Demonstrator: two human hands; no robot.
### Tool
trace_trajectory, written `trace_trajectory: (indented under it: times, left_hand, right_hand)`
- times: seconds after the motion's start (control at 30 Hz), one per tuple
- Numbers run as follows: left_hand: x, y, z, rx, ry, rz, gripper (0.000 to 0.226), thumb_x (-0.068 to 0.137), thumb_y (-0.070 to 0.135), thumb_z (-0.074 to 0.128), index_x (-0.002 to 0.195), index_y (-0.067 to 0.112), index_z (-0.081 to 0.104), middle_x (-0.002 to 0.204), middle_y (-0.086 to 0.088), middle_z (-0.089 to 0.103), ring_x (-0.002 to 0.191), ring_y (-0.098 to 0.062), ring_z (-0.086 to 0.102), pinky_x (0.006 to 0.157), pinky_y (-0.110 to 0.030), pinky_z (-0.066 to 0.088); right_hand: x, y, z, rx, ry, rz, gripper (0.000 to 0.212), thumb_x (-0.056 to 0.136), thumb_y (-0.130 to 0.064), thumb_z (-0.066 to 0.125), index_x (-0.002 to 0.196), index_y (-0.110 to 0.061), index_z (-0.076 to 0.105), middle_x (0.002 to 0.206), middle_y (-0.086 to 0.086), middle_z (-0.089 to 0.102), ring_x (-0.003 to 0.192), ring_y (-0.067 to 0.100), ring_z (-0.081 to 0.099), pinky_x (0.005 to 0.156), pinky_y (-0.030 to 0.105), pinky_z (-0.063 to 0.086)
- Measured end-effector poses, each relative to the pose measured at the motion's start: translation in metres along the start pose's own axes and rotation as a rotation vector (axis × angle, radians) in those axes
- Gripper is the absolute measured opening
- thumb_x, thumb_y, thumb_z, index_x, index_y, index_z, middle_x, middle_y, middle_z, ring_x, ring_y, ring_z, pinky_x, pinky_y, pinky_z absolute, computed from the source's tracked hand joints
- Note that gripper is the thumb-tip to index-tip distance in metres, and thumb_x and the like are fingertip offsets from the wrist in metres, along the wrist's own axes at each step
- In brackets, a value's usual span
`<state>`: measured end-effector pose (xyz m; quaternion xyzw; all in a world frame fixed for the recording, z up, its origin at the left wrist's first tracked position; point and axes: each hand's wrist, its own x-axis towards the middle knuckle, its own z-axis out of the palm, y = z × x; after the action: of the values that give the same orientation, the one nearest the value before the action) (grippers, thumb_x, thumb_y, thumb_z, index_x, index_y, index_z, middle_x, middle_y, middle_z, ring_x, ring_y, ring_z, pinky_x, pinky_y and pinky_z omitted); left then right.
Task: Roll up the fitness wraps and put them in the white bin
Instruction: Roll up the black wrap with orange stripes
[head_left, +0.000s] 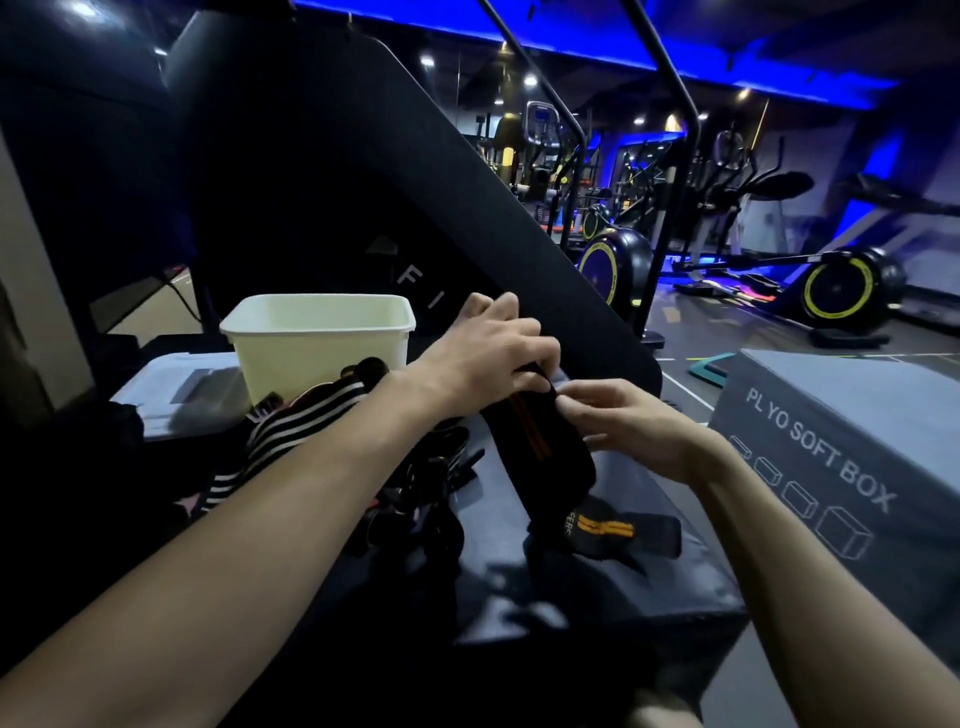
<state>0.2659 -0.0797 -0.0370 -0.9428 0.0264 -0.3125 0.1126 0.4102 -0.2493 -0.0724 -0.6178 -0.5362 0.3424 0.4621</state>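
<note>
A black fitness wrap with orange stripes (540, 457) hangs down from my hands onto the dark padded surface (571, 587), its lower end lying folded there. My left hand (488, 358) grips the wrap's top end from above, fingers curled round it. My right hand (618, 421) pinches the same end from the right side. The white bin (317, 338) stands behind my left hand, and what it holds cannot be seen. A heap of other wraps, one black with white stripes (291, 431), lies left of the hanging wrap, partly hidden under my left forearm.
A grey box marked PLYO SOFT BOX (852, 452) stands close on the right. A large black slanted panel (363, 208) rises behind the bin. A translucent lidded container (182, 395) sits left of the bin. Exercise bikes (841, 291) fill the gym floor beyond.
</note>
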Motion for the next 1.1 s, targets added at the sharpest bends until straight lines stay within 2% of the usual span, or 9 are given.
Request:
trace_trajectory:
  times: [0.13,0.3,0.43,0.53,0.63,0.73,0.87,1.0,1.1]
  left_hand:
    - [-0.012,-0.005,0.018,0.037,0.190,-0.127,0.030,0.078,0.044,0.080,0.100,0.028,0.069,0.097,0.006,0.059,0.105,-0.023,0.045,0.095,-0.041,0.032]
    - [-0.033,0.014,0.018,-0.183,0.325,-0.366,0.020,0.091,0.036,0.072,0.105,0.023,0.066,0.104,0.004,0.055,0.100,-0.018,0.048,0.088,-0.034,0.044]
    - [-0.052,0.034,0.020,-0.514,0.076,-0.675,0.030,0.096,0.055,0.061,0.092,0.025,0.059,0.082,0.011,0.063,0.078,-0.008,0.061,0.071,-0.026,0.044]
    - [-0.059,0.051,0.036,-0.772,-0.107,-0.787,0.050,0.087,0.066,0.066,0.114,0.024,0.057,0.095,0.011,0.068,0.089,-0.006,0.067,0.083,-0.028,0.053]
    - [-0.057,0.060,0.045,-1.074,0.042,-0.895,0.046,0.087,0.046,0.075,0.121,0.023,0.053,0.109,0.000,0.071,0.098,-0.016,0.071,0.095,-0.041,0.058]
    - [-0.047,0.070,0.042,-1.413,0.155,-0.882,0.026,0.100,0.013,0.064,0.125,0.016,0.056,0.108,-0.012,0.074,0.099,-0.023,0.073,0.089,-0.037,0.061]
    - [-0.040,0.076,0.048,-1.501,0.072,-0.834,0.023,0.104,0.004,0.053,0.124,0.014,0.059,0.086,0.002,0.076,0.085,-0.012,0.070,0.081,-0.030,0.058]
    - [-0.048,0.076,0.069,-1.427,-0.204,-0.987,0.016,0.104,0.007,0.052,0.116,0.008,0.063,0.098,-0.010,0.071,0.090,-0.021,0.067,0.085,-0.039,0.055]
    - [-0.052,0.074,0.083,-1.346,-0.263,-1.040,0.016,0.104,0.010,0.054,0.114,0.008,0.067,0.097,-0.006,0.069,0.089,-0.017,0.064,0.082,-0.030,0.052]
  right_hand:
    - [0.014,0.003,0.012,-0.034,0.090,0.034,0.013,0.098,-0.013,0.066,0.110,-0.009,0.072,0.092,0.008,0.071,0.082,0.020,0.066,0.061,0.026,0.052]
    - [0.026,-0.006,0.014,0.025,0.355,0.022,0.016,0.099,-0.008,0.064,0.106,-0.017,0.075,0.081,0.005,0.073,0.061,0.011,0.067,0.051,0.024,0.052]
    - [0.037,-0.016,0.006,0.124,0.517,0.042,0.016,0.101,-0.005,0.059,0.107,-0.009,0.074,0.074,0.004,0.066,0.050,0.010,0.054,0.037,0.017,0.041]
    - [0.044,-0.019,0.000,0.169,0.561,0.077,0.015,0.102,-0.006,0.058,0.102,-0.010,0.072,0.084,0.012,0.064,0.058,0.017,0.052,0.037,0.017,0.040]
    - [0.046,-0.019,-0.005,0.219,0.601,0.122,0.016,0.102,-0.007,0.056,0.100,-0.012,0.071,0.085,0.009,0.067,0.063,0.016,0.057,0.040,0.018,0.045]
    - [0.047,-0.011,-0.015,0.315,0.632,0.150,0.018,0.101,-0.005,0.055,0.098,-0.008,0.073,0.083,0.011,0.060,0.061,0.015,0.047,0.040,0.015,0.040]
    - [0.041,0.009,-0.025,0.341,0.656,0.272,0.019,0.097,-0.003,0.055,0.082,-0.011,0.063,0.076,0.010,0.052,0.050,0.015,0.049,0.040,0.018,0.038]
    - [0.031,0.039,-0.022,0.247,0.609,0.482,0.023,0.102,-0.004,0.046,0.083,-0.011,0.057,0.073,0.010,0.061,0.042,0.012,0.058,0.039,0.021,0.048]
    - [0.026,0.055,-0.019,0.257,0.628,0.559,0.027,0.097,0.002,0.040,0.076,-0.010,0.051,0.055,0.008,0.054,0.036,0.011,0.047,0.040,0.025,0.047]
